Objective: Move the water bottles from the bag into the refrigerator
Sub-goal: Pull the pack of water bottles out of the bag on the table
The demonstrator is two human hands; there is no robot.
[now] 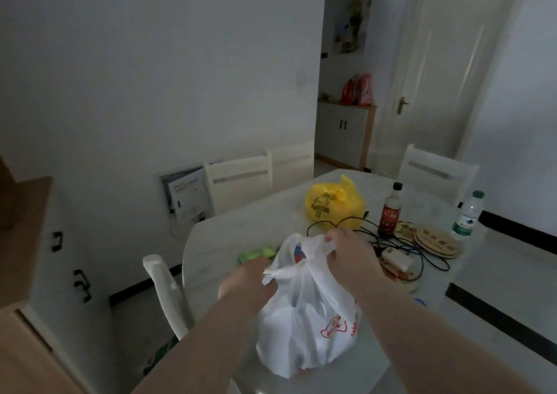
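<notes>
Left hand (251, 282) and right hand (346, 250) pinch handles of the white bag (304, 336) between them.

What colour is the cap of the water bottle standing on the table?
Green cap, clearest in the head view.

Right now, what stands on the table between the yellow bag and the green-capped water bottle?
A dark sauce bottle stands between the yellow bag and water bottle, seen in the head view.

1. White bag (304, 327), gripped by both hands, bore red printed marks.
2. Yellow bag (333, 203), beyond the right hand (351, 253), carried dark print.
3. Bright green packet (256, 254) showed just beyond the left hand (250, 285).
</notes>
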